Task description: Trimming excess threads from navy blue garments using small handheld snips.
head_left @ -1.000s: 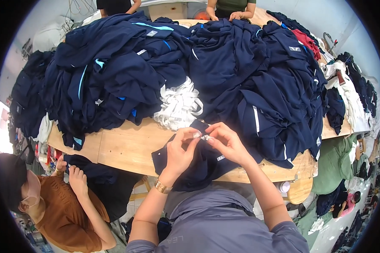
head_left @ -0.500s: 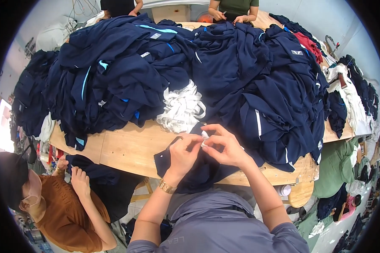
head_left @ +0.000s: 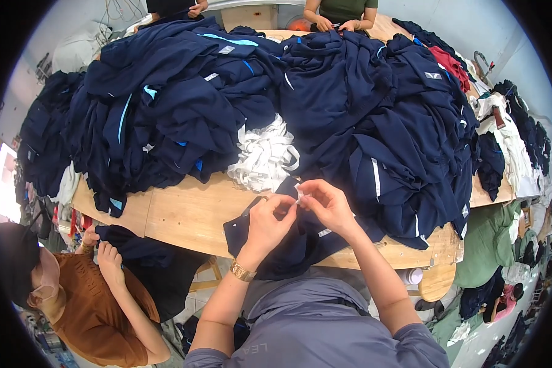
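My left hand (head_left: 270, 222) and my right hand (head_left: 329, 208) meet above the near edge of the table. Between their pinched fingertips is a small white strip of tape (head_left: 299, 195), partly hidden by the fingers. Under both hands lies a dark navy garment (head_left: 282, 254), which hangs toward me over the table edge. A white patch shows on it beneath my right hand. Just beyond my fingers sits a tangled heap of white tape (head_left: 260, 159).
Large piles of navy garments (head_left: 165, 104) cover much of the wooden table (head_left: 184, 214). At the left, a co-worker in a brown top (head_left: 104, 306) handles dark cloth. Two more people work across the table. Green cloth (head_left: 487, 242) hangs at the right.
My fingertips have shifted on the white strip, and the right hand has turned slightly, moving a little left. A white patch on the garment has come into sight below it.
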`<state>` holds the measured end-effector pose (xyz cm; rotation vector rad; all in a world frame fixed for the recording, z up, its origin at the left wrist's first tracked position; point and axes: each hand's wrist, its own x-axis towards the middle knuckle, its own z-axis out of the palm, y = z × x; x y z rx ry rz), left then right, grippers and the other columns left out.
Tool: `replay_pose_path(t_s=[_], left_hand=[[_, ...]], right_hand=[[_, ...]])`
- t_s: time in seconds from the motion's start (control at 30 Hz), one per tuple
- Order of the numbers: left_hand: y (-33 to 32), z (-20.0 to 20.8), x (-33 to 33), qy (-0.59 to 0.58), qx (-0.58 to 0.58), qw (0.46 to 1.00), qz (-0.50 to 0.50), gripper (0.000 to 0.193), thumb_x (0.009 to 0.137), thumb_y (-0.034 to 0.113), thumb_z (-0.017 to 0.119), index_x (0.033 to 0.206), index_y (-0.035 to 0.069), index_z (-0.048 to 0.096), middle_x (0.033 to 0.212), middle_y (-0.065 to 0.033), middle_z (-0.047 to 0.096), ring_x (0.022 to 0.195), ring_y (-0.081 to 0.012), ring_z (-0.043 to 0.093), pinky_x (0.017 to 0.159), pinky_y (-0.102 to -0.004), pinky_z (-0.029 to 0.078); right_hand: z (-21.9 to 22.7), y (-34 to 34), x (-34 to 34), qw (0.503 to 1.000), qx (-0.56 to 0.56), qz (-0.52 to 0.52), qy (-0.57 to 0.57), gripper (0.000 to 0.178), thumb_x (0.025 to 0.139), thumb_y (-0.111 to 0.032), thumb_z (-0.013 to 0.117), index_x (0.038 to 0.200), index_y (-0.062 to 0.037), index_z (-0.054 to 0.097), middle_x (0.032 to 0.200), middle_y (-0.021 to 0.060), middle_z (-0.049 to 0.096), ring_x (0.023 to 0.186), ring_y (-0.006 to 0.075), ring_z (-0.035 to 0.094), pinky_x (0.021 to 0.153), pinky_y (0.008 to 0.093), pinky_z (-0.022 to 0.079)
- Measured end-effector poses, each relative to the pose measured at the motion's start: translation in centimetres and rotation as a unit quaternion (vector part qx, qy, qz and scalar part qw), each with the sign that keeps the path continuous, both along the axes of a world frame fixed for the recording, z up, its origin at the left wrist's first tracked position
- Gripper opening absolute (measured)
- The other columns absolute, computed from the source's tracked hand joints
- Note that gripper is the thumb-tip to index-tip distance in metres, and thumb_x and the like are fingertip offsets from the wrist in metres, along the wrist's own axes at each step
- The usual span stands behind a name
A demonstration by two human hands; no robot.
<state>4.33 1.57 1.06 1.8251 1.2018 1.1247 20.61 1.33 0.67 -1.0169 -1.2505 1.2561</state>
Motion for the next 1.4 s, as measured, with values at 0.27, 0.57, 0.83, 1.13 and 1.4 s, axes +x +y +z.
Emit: replay_pose_path(t_s=[0.27, 0.57, 0.83, 1.13, 1.4], left_hand=[[-0.3, -0.5, 0.2, 0.029, 0.114, 0.993, 0.004, 0.013, 0.072, -0.001, 0.067, 0.082, 0.000, 0.058, 0.077, -0.0077, 0.059, 0.062, -0.0177, 0.059, 0.057, -0.0273, 0.049], [-0.5, -1.2, 0.1, 0.060, 0.186, 0.981, -0.001, 0.018, 0.073, -0.002, 0.066, 0.088, 0.002, 0.057, 0.085, -0.0097, 0.058, 0.067, -0.0246, 0.060, 0.056, -0.0308, 0.050], [-0.6, -1.8, 0.6, 0.055, 0.211, 0.976, 0.012, 0.021, 0.070, -0.005, 0.066, 0.088, 0.003, 0.057, 0.083, -0.0092, 0.060, 0.072, -0.0242, 0.059, 0.059, -0.0301, 0.049], [-0.9, -1.6, 0.8, 0.067, 0.233, 0.970, 0.015, 0.020, 0.071, -0.004, 0.067, 0.088, 0.003, 0.057, 0.085, -0.0085, 0.059, 0.071, -0.0234, 0.060, 0.060, -0.0302, 0.050], [-1.4, 0.2, 0.7, 0.075, 0.191, 0.979, -0.002, 0.018, 0.072, -0.001, 0.068, 0.087, 0.004, 0.059, 0.084, -0.0079, 0.057, 0.068, -0.0228, 0.059, 0.057, -0.0295, 0.049]], right_hand=[[0.6, -0.8, -0.2, 0.921, 0.226, -0.058, -0.312, 0.023, 0.077, 0.004, 0.061, 0.099, -0.0023, 0.063, 0.086, 0.0103, 0.058, 0.073, 0.0224, 0.061, 0.062, 0.0271, 0.048], [1.6, -1.0, 0.2, 0.936, 0.166, 0.002, -0.309, 0.013, 0.079, 0.000, 0.061, 0.090, 0.0001, 0.055, 0.087, 0.0127, 0.052, 0.075, 0.0276, 0.057, 0.065, 0.0330, 0.046], [2.6, -0.8, 0.3, 0.969, 0.056, 0.030, -0.238, 0.009, 0.081, -0.001, 0.057, 0.089, 0.0014, 0.053, 0.086, 0.0150, 0.052, 0.074, 0.0289, 0.055, 0.066, 0.0338, 0.046], [2.1, -0.5, 1.1, 0.943, 0.047, 0.078, -0.319, 0.013, 0.086, -0.011, 0.055, 0.089, 0.0013, 0.055, 0.085, 0.0124, 0.047, 0.077, 0.0246, 0.051, 0.069, 0.0308, 0.043], [1.8, -0.2, 1.8, 0.960, -0.026, 0.113, -0.254, 0.014, 0.088, -0.013, 0.054, 0.092, 0.0000, 0.056, 0.089, 0.0083, 0.048, 0.080, 0.0167, 0.051, 0.071, 0.0275, 0.042]])
